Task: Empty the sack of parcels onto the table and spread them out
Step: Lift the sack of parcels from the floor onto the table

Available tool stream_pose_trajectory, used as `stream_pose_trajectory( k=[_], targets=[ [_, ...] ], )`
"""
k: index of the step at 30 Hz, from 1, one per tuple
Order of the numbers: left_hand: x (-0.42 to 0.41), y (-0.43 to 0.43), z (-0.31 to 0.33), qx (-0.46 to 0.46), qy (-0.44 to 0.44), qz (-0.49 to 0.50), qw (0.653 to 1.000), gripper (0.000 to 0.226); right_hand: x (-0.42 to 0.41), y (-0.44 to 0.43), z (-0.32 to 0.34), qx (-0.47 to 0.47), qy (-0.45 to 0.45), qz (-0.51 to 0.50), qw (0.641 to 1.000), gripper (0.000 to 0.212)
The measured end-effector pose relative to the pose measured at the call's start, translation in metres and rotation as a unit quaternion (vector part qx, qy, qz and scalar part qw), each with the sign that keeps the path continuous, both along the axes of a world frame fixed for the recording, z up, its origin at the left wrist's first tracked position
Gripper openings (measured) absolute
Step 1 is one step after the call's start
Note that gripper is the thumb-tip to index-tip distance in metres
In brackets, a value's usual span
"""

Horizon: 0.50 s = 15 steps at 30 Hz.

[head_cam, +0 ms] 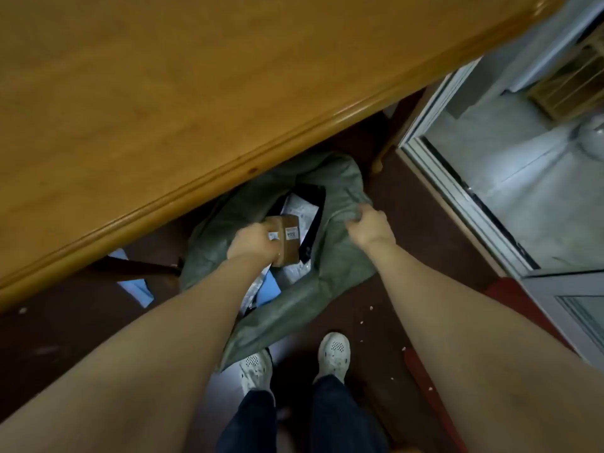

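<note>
Head view: left hand point(251, 246) is down in the mouth of the sack point(340, 256), fingers curled round a small brown box point(288, 245) with white labels. The box shows over the other parcels; can't tell if it touches them. Right hand point(371, 227) is closed tight, bunching a fold of the sack's rim, just right of the box and level with the left hand.

The grey-green sack sits on the dark floor point(425, 230) with its mouth open between the two hands and its far side tucked under the table point(163, 93) edge. The wooden edge runs diagonally beyond both hands.

Inside the sack: white mailer point(299, 209) just beyond the box, black parcel point(310, 192) beyond that, blue parcel point(268, 294) under the left wrist.

Blue item point(137, 289) on the floor left of the left forearm, under the table. Door frame point(457, 191) well right of the right hand. White shoes point(334, 353) on the near side of both hands, left one at the sack's near edge.
</note>
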State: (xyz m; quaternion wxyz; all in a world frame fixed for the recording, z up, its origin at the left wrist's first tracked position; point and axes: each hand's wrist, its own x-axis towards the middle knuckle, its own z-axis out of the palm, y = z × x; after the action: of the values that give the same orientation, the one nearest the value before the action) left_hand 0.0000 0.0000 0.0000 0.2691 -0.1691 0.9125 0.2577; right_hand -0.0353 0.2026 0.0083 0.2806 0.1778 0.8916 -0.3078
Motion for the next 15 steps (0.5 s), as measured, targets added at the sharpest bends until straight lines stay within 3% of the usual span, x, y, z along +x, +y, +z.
stream_pose_trajectory(
  k=[4, 9, 15],
  targets=[
    [0.005, -0.04, -0.069, -0.04, -0.022, 0.029, 0.999, 0.033, 0.004, -0.018, -0.06, 0.017, -0.045, -0.023, 0.999, 0.059],
    [0.013, -0.089, -0.156, -0.09, -0.061, 0.056, 0.993, 0.045, 0.002, -0.044, -0.139, 0.038, -0.074, -0.119, 0.989, 0.069],
    [0.018, -0.128, -0.217, -0.119, -0.068, 0.13, 0.982, 0.076, -0.004, -0.064, -0.201, 0.094, -0.104, -0.248, 0.958, 0.108]
  ],
)
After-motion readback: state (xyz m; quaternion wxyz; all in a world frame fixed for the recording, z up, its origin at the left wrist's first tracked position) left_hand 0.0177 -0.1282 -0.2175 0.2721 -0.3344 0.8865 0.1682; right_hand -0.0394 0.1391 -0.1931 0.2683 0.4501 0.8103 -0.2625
